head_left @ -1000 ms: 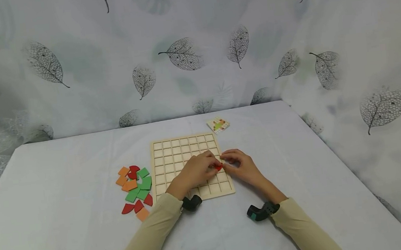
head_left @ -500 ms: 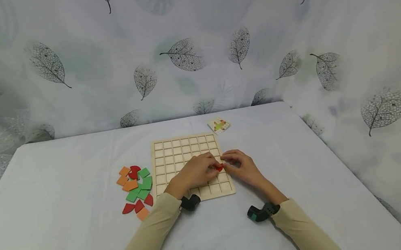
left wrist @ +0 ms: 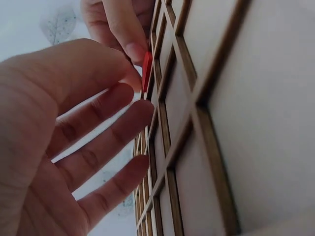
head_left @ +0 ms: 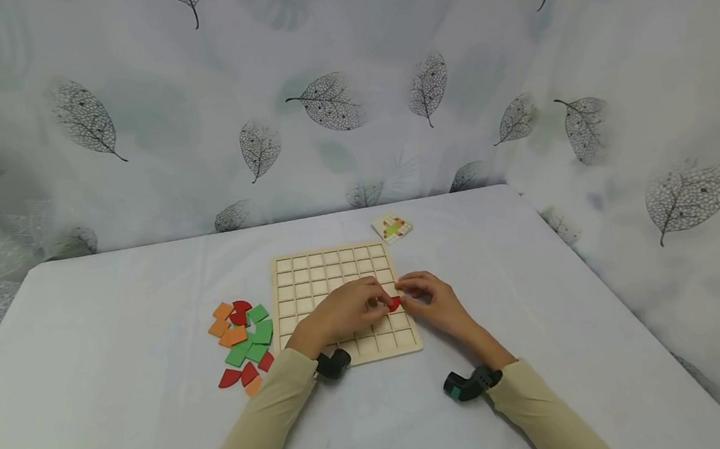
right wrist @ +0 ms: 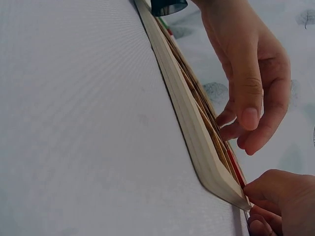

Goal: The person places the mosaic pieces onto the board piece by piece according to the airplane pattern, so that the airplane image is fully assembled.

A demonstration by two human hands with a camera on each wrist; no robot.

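A red quarter-round tile [head_left: 394, 303] lies on the gridded wooden board [head_left: 410, 342], near its right edge. My left hand [head_left: 347, 309] hovers over the board just left of the tile. In the left wrist view the left hand's fingers [left wrist: 108, 132] are loosely spread, and its thumb and index tips are close to the tile. The right wrist view shows a small gap between that hand and the tile. My right hand [head_left: 432, 303] rests at the board's right edge, a fingertip touching the tile's end, the other fingers loosely bent.
Left of the board lies a loose heap of red tiles [head_left: 230, 377], green tiles [head_left: 263, 332] and orange tiles [head_left: 233, 336]. A small printed pattern card [head_left: 392, 227] lies behind the board's far right corner. White cloth [head_left: 116, 352] covers the table.
My left hand has drawn back slightly to the left, away from the red tile, and more of the tile shows. The right hand has stayed nearly still.
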